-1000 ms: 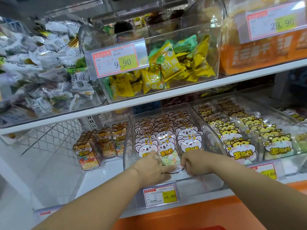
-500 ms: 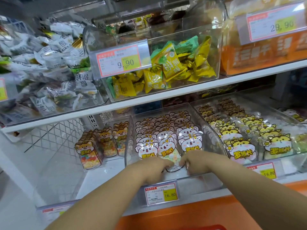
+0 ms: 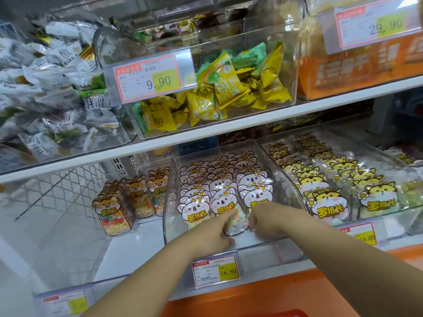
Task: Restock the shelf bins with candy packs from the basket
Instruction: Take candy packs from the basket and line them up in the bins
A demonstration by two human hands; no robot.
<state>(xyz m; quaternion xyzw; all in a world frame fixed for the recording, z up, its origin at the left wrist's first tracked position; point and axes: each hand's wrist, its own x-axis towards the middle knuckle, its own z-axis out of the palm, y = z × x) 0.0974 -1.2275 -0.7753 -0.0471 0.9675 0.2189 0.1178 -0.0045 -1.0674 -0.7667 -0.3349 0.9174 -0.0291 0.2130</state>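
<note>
Left hand and right hand hold the front koala pack.

Bare hands on show: the left hand and the right hand. Back from the fingers, the left forearm and the right forearm run smooth and slim, uncovered right to the edge of view.
</note>
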